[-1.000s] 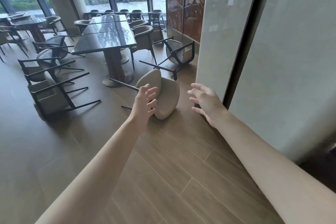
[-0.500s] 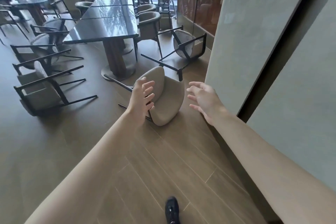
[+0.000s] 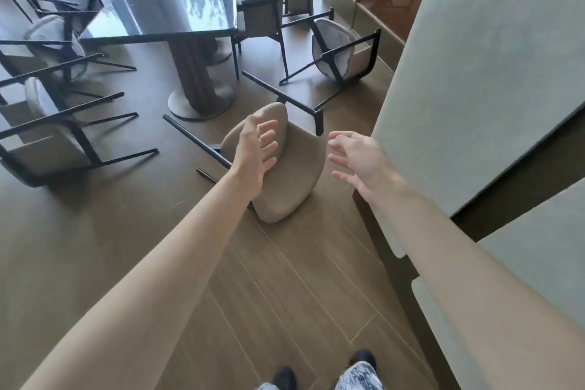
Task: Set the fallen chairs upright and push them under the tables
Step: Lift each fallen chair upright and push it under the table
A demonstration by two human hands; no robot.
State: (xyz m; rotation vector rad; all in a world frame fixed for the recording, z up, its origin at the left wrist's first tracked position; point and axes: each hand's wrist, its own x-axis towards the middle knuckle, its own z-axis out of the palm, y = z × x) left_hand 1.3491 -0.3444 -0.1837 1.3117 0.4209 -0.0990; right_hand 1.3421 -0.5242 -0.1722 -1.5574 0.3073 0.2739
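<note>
Nearest fallen chair (image 3: 285,168) lies on its back on the wood floor (image 3: 285,288), padded backrest toward me, black legs pointing away and up. Its right side sits near the grey wall panel (image 3: 474,79), with only a narrow strip of floor between them. On its left, open floor runs out to the surface pedestal base (image 3: 199,101); one chair leg reaches toward that base but I can't tell if it touches.

2nd fallen chair (image 3: 335,54) is further back beside the wall, tipped over with the seat underside facing me, well apart from the 1st. 2 more fallen chairs on the left, the nearer one (image 3: 53,142) on its side with its legs pointing right into the aisle and another (image 3: 53,38) behind it. The long dark glossy surface (image 3: 177,0) stands in the middle, with an upright chair (image 3: 262,6) tucked at its right edge.

Open room: a wide floor lane between me and the nearest chair, my shoes (image 3: 285,378) at the bottom edge.

Left hand (image 3: 256,149) is stretched forward over the chair's backrest, grip open, fingers spread and slightly bent, holding nothing; I can't tell if it touches the fabric. Right hand (image 3: 357,158) is out to the chair's right, between chair and wall panel, grip also open, fingers splayed and loosely bent, holding nothing, clear of the chair
</note>
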